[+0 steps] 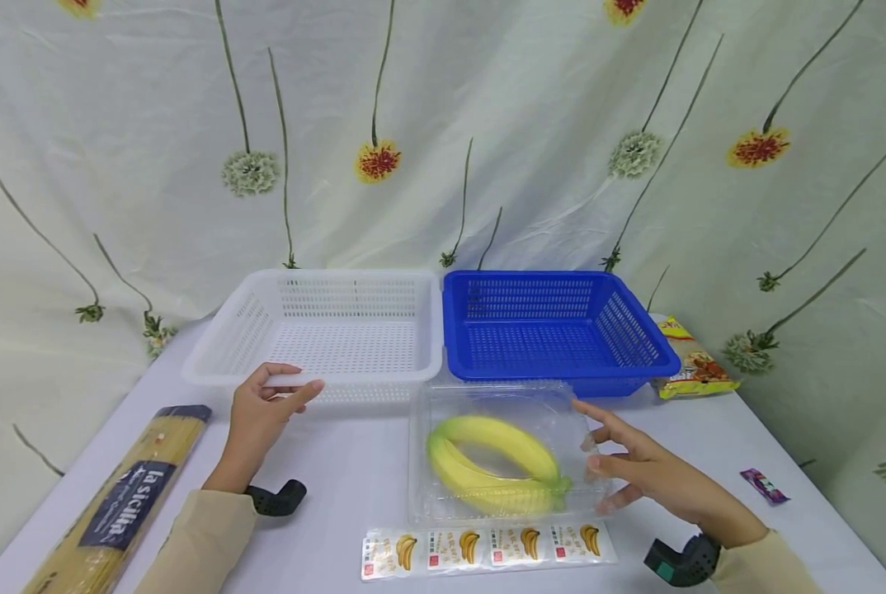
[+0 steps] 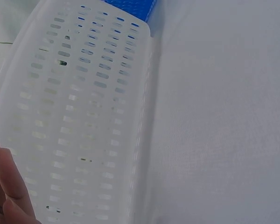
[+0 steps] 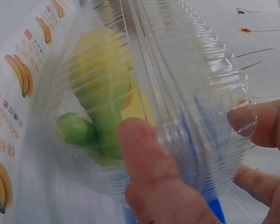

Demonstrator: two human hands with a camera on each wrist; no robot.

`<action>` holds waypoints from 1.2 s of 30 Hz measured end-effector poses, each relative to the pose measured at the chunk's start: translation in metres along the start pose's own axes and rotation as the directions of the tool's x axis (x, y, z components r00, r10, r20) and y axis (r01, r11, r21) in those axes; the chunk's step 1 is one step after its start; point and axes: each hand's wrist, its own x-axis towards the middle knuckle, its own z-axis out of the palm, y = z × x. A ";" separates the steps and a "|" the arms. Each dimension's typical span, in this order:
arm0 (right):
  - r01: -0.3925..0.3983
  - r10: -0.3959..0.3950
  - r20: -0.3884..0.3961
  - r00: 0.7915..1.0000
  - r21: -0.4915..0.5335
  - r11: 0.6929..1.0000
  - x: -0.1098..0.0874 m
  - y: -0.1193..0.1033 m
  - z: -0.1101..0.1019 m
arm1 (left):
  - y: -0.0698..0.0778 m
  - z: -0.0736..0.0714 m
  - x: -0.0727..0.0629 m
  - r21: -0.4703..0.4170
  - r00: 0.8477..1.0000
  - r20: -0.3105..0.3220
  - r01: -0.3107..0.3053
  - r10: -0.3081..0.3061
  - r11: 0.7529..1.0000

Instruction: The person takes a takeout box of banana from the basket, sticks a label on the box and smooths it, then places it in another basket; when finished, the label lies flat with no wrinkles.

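A clear plastic clamshell box (image 1: 502, 396) stands in front of the baskets with yellow bananas (image 1: 487, 487) inside, green at the stem end. My right hand (image 1: 636, 470) holds its right side, the thumb on one face and the fingers round the other, as the right wrist view shows. At the front rim of the white basket (image 1: 354, 378) is my left hand (image 1: 265, 412), its fingers extended and the thumb spread apart. In the left wrist view, its fingers (image 2: 9, 177) overlap the basket's slotted wall.
A strip of banana stickers (image 1: 487, 551) lies before the box. The blue basket (image 1: 554, 338) adjoins the white one, with a yellow snack packet (image 1: 695, 363) at its right. A pack of spaghetti (image 1: 131, 503) lies left, a small purple packet (image 1: 765, 487) right.
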 end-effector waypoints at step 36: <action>0.266 -0.509 -0.276 0.815 -0.603 0.752 0.013 -0.004 0.034 | 0.024 -0.003 -0.047 0.170 0.738 0.638 -0.415 0.222 0.894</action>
